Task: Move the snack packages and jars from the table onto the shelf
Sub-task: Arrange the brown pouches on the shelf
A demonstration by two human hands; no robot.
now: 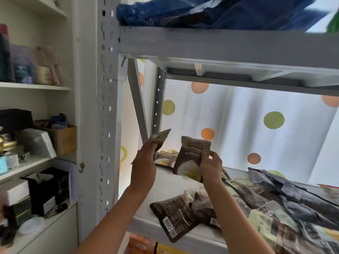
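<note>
my left hand (145, 165) has its fingers curled round a tan snack pouch (159, 138), held tilted above the back left of the grey metal shelf (170, 182). my right hand (211, 166) pinches the side edge of a brown snack pouch (190, 158), upright with its bottom close to the shelf board. more brown pouches (174, 217) lie flat near the shelf's front edge, and crumpled packages (275, 208) are piled to the right.

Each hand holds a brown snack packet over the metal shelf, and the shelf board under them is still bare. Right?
Not quite. The head view shows the left hand and right hand each holding a packet, but the shelf already has several packets lying on it.
</note>
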